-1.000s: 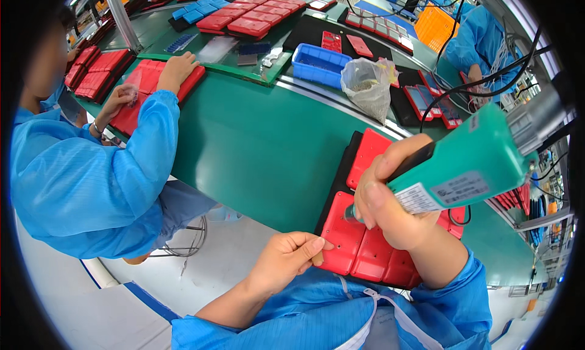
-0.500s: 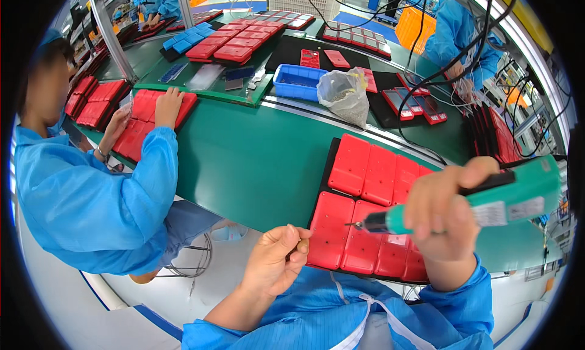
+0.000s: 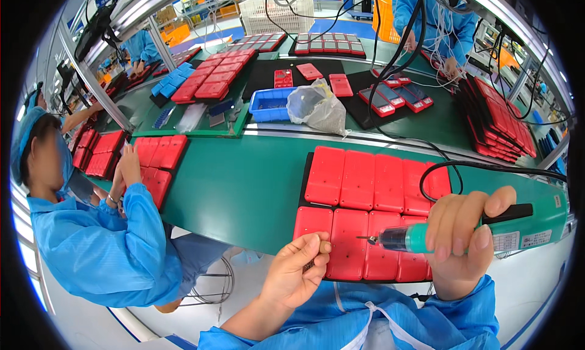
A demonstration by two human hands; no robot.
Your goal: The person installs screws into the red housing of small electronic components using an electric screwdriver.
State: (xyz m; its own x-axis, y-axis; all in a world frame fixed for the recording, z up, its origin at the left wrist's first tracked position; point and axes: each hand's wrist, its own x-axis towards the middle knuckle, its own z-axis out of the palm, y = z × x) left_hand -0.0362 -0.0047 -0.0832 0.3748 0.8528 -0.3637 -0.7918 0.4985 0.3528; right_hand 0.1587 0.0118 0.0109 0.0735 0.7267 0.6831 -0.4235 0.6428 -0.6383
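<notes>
My right hand (image 3: 460, 243) is wrapped round a green electric screwdriver (image 3: 539, 219), held level with its dark nose and thin bit pointing left. The bit hovers over a front-row red plastic case (image 3: 346, 258); whether it touches cannot be made out. My left hand (image 3: 289, 280) is closed in a pinch just left of the bit, at the near edge of the cases. Small dark bits that look like screws (image 3: 309, 266) show between its curled fingers. Several red cases (image 3: 356, 176) lie face down in two rows on a black tray (image 3: 301, 194), with small holes in their backs.
A blue bin (image 3: 268, 106) and a clear bag of small parts (image 3: 317, 109) stand beyond the green bench (image 3: 237, 179). A black cable (image 3: 487, 164) loops over the cases' right side. At left a co-worker (image 3: 97, 228) handles red cases. Stacked trays (image 3: 499, 121) stand at right.
The view has shifted. My right hand has turned the screwdriver nearer to level, its bit still beside my left hand. The co-worker's two hands have come together.
</notes>
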